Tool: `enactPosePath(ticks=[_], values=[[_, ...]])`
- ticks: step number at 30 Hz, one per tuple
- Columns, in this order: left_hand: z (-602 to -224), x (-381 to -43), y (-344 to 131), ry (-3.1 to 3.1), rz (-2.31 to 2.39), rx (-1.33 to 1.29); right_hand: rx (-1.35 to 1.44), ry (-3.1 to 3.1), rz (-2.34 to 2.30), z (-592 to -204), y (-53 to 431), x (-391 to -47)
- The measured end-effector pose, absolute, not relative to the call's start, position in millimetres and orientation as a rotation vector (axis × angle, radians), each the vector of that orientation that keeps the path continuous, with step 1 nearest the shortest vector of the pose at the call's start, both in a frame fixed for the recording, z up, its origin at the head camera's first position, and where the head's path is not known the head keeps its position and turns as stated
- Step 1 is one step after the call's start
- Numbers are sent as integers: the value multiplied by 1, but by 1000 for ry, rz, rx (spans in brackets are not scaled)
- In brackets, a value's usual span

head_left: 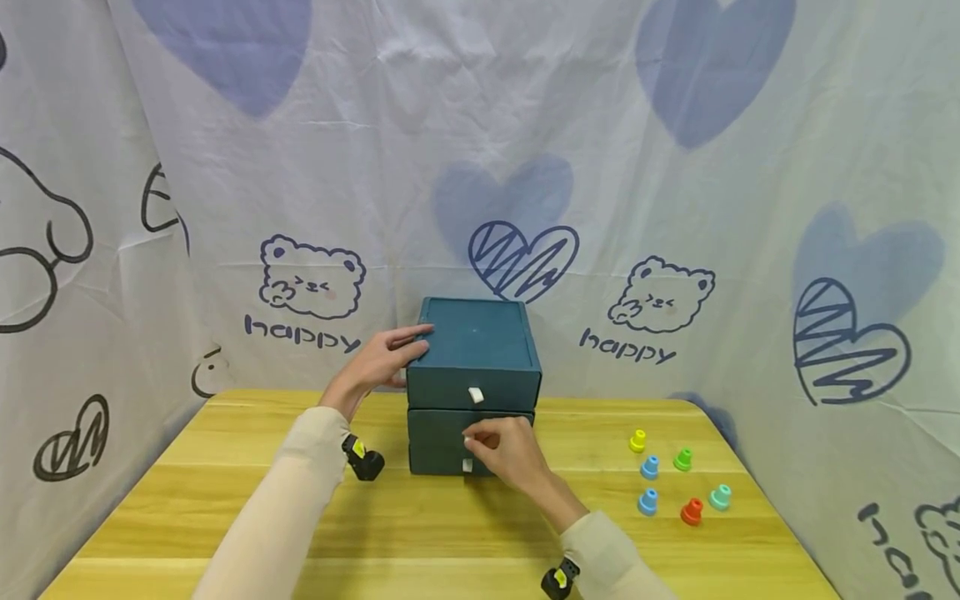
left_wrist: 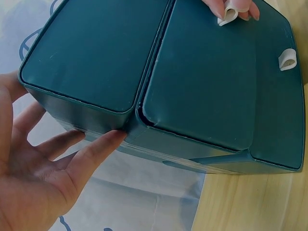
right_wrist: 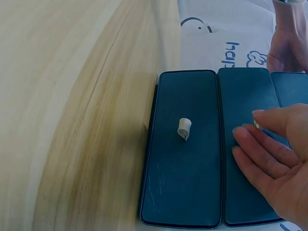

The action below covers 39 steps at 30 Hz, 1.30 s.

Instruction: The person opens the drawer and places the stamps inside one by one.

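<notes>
A dark teal drawer box (head_left: 474, 333) stands on the table, with stacked drawers and white pull tabs on their fronts. My right hand (head_left: 510, 450) pinches the white pull tab (left_wrist: 228, 17) of the middle drawer (left_wrist: 202, 77) between thumb and forefinger; its other fingers lie near the drawer front in the right wrist view. That drawer front sticks out a little past the one above. Against the box's left side and top edge rests my left hand (head_left: 378, 358), fingers spread and fairly straight. The bottom drawer's tab (right_wrist: 184, 127) hangs free, as does the top tab (head_left: 476, 395).
Several small stepped pegs lie to the right on the wooden table (head_left: 360, 533), among them a yellow peg (head_left: 637, 441), a green peg (head_left: 682, 459) and a red peg (head_left: 692, 512). A printed cloth (head_left: 420, 125) hangs close behind the box and along both sides.
</notes>
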<state>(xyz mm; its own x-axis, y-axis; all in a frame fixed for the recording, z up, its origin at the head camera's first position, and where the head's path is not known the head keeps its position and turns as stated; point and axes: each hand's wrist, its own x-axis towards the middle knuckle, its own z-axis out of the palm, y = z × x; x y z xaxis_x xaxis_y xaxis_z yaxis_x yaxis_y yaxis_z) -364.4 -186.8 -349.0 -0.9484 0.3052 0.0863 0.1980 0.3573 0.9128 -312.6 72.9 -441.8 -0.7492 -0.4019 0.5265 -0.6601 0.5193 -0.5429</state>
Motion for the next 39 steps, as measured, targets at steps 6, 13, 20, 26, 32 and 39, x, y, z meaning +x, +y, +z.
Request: enactPosePath(ticks=[6,13,20,26,32,39], values=[[-346,-366,-187,2524,1649,475,891,-2429,1069,-437,74,-308],[-346,-368,-187,2512,1662,461,885,-2450,1067,-437,75,-303],[-348,-367,-187,2511,1654,475,916,-2438,1056,-438,76,-296],[-349,-366,-189,2515,1653,485,921,-2448,1054,-440,76,-292],[-349,-367,-187,2517,1650,468,909,-2486,1077,-439,77,-287],[-351,-366,-187,2517,1664,443,909,-2500,1098,-439,78,-283]])
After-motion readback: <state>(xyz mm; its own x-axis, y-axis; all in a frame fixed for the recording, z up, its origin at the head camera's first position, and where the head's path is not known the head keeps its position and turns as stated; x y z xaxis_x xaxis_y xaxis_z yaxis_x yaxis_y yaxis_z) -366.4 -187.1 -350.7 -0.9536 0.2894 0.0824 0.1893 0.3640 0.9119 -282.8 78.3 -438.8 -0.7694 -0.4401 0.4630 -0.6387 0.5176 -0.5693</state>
